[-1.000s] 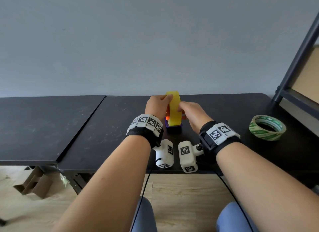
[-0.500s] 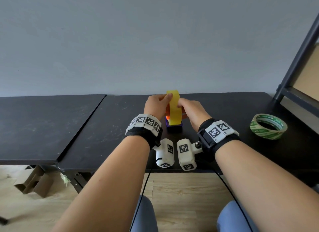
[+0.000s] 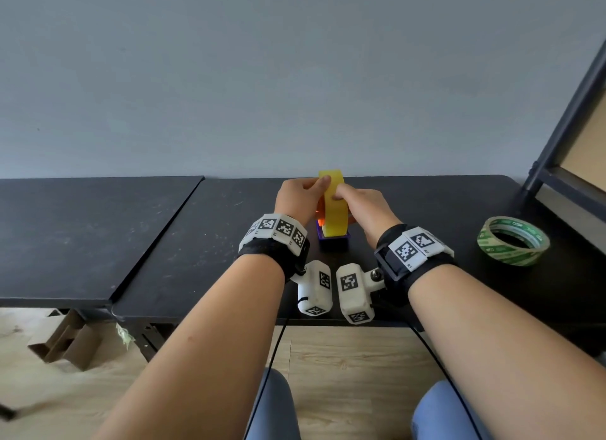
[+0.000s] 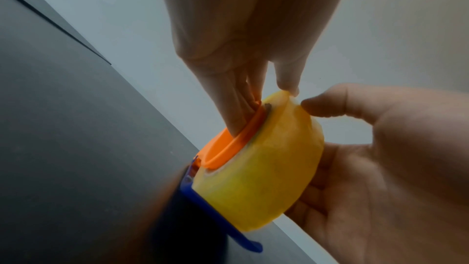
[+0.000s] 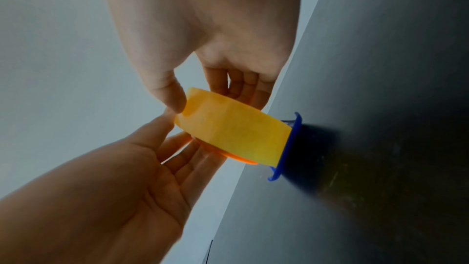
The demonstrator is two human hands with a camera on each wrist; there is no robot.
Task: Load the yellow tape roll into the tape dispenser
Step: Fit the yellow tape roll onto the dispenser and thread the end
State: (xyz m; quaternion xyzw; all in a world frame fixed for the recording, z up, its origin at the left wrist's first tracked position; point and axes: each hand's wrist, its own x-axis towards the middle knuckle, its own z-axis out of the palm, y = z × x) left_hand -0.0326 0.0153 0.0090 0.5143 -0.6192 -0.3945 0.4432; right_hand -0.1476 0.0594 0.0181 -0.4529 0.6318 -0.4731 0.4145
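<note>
Yellow tape roll (image 3: 333, 207) upright between both hands, seated on the orange hub (image 4: 229, 144) of the tape dispenser (image 3: 333, 241) on the black worktop (image 3: 196, 243). Left hand (image 3: 296, 198) pinching the roll's top edge, fingers on the hub side. Right hand (image 3: 364, 207) gripping the opposite side, thumb at the top edge. Green tape roll (image 3: 513, 241) well apart, to the right of the right hand.

The yellow tape roll (image 3: 333, 207) stands on edge, seated on the orange hub of the small blue tape dispenser (image 3: 333, 240), mid-bench (image 3: 203, 243).
</note>
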